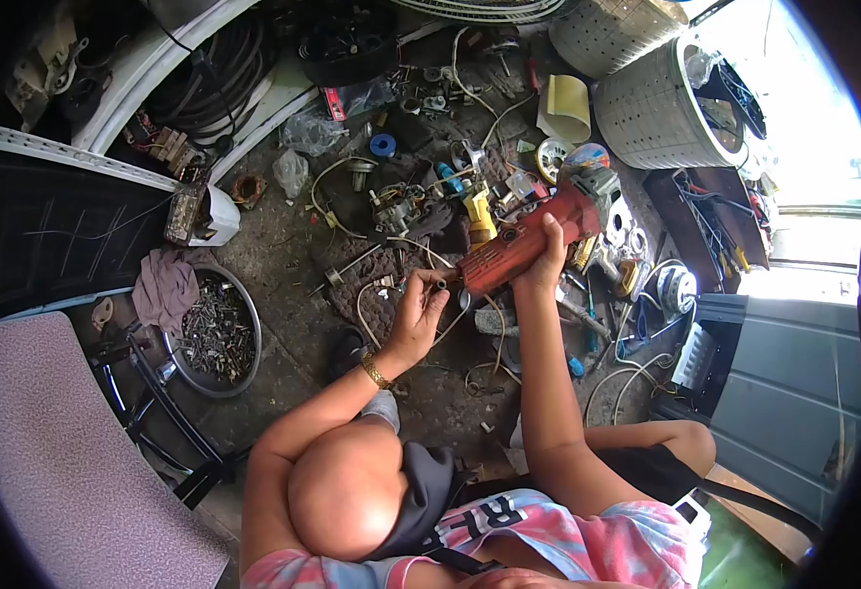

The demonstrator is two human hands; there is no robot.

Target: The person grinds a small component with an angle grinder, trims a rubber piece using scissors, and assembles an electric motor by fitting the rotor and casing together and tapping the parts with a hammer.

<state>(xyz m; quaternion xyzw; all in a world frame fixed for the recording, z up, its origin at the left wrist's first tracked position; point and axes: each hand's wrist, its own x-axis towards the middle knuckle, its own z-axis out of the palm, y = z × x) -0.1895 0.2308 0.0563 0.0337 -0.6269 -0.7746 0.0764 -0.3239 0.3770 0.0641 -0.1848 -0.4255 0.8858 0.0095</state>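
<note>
My right hand (pixel 545 260) is wrapped around the body of a red angle grinder (pixel 514 253), which is held up at a slant over the littered floor. The grey gear head (pixel 599 185) points up and to the right. At the grinder's lower left end, my left hand (pixel 415 316) pinches a small dark piece with a round end (pixel 441 285); its exact kind is too small to tell. Beneath the grinder lie a yellow tool body (pixel 479 218), a dark rag-like mat (pixel 391 280) and loose cables.
A round metal basin (pixel 252 339) full of screws and bolts sits at left, near a speckled chair seat (pixel 87 452). Perforated white drums (pixel 656 113) stand at upper right. An open toolbox (pixel 695 231) and a grey panel (pixel 793 363) line the right side.
</note>
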